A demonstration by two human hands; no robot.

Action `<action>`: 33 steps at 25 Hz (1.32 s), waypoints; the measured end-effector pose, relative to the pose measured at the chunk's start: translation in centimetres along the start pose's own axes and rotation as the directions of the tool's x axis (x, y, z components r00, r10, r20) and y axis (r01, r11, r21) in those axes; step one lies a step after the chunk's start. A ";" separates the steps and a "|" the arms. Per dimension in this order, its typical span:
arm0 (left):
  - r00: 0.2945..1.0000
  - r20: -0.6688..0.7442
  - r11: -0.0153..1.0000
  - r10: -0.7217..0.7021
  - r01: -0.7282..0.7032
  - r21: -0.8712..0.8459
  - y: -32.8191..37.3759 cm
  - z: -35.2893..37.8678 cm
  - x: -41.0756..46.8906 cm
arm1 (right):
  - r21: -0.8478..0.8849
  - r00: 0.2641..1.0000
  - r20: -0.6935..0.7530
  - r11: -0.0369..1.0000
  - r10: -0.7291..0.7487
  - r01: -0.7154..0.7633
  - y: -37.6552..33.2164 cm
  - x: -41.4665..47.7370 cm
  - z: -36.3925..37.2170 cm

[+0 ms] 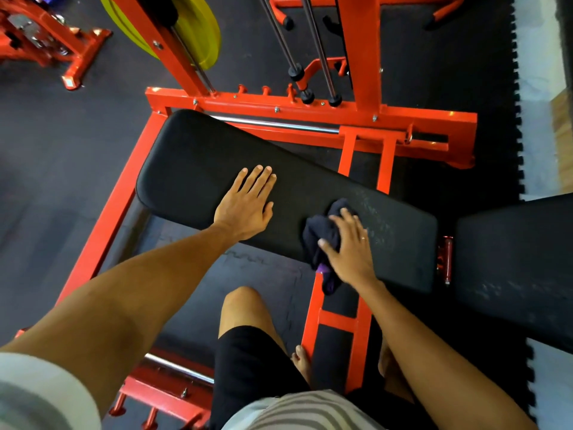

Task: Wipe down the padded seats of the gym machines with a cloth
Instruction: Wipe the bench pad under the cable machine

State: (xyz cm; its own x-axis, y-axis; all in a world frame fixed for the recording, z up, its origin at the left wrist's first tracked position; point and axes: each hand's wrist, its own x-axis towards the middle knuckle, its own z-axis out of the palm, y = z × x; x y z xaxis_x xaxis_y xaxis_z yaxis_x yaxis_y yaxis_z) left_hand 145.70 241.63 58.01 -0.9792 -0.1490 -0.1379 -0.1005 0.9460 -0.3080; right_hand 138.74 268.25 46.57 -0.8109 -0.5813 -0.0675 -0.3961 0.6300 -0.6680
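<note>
Floor: dark rubber mat [46, 150], fills most of frame. Red machine frame [310, 110] spans top to bottom centre, yellow weight plate [198, 29] at top left.

Long black bench pad [192, 169] runs diagonally, upper left to centre right. Second pad [511, 259] at right edge, separate from it.

Pad surface: matte and clean-looking toward upper left, whitish speckling [381, 212] right of centre. Prob. that stretch is not yet wiped, so approx. mid-task on this pad.

L hand [245, 206]: flat, fingers straight, palm down on pad mid-frame, holding nothing. Likely a brace for the lean-over.

R hand [350, 249]: fingers and thumb curve over bunched dark cloth [322, 231], pinning it to the pad's near edge, centre right. Cloth tail hangs off the edge, below the hand. Bunched form prob. gives firmer rub pressure.

Ring [363, 238] on one R-hand finger.
</note>
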 end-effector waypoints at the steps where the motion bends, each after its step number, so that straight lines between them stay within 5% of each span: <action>1: 1.000 0.002 1.000 0.002 -0.002 0.002 0.0 0.0 0.0 | 0.058 0.990 -0.037 0.989 0.136 -0.134 0.1 0.7 -0.2; 4: 1.000 -0.001 1.000 0.003 -0.003 0.000 0.1 0.0 -0.1 | 0.119 0.942 -0.101 0.944 0.319 -0.307 -4.4 1.8 0.4; 9: 1.000 0.002 1.000 -0.008 0.008 0.011 0.1 0.0 -0.2 | -0.154 0.979 0.054 0.967 -0.196 0.202 -8.4 -1.3 2.3; 16: 1.000 -0.012 1.000 -0.004 0.004 0.009 0.1 0.1 -0.2 | -0.205 0.994 -0.103 0.978 0.022 -0.042 1.0 -5.1 1.1; 22: 1.000 0.010 0.999 -0.005 0.005 0.038 0.2 0.1 -0.1 | -0.115 0.975 0.025 0.968 -0.220 0.221 -10.9 0.1 3.3; 27: 1.000 -0.007 1.000 -0.010 0.010 0.026 0.1 -0.1 -0.1 | -0.121 0.949 0.068 0.942 -0.307 0.313 -5.3 -0.6 1.8; 33: 1.000 0.009 1.000 -0.004 0.004 0.017 0.1 0.0 -0.1 | -0.039 0.982 0.032 0.982 0.184 -0.183 1.7 3.2 -2.0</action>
State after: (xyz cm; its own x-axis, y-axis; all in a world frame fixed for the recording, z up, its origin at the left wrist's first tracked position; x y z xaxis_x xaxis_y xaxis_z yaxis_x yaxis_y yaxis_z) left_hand 145.82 241.69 57.98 -0.9771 -0.1558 -0.1452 -0.1016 0.9403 -0.3248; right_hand 134.63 268.48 46.71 -0.8555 -0.4718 -0.2134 -0.2578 0.7455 -0.6146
